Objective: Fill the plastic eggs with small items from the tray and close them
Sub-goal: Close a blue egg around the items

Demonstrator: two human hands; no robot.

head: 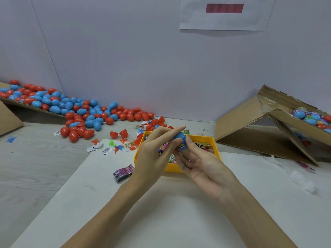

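Hands meet above the yellow plastic tray [215, 144]: left hand [154, 154] and right hand [198, 163] both pinch a light, slick, blue plastic egg [180, 136], best gripped across each half

Bright, even, diffuse indoor light, seemingly from overhead; cool bluish cast on the wall [161, 59]. Shadows soft and faint: a weak one under the forearms at 6 o'clock, a darker one beneath the tilted cardboard box [265, 133] at 3 o'clock and under the cardboard ramp [10, 119] at 9. Small specular highlights on the red and blue eggs [75, 111] at 10 o'clock. No blown-out areas. Wide-angle distortion bends edges, wall seam at 11 leans. Overall soft, compression smear; red label on the wall paper [224, 8] at 1 o'clock unreadable. Slight motion blur on both hands, center.
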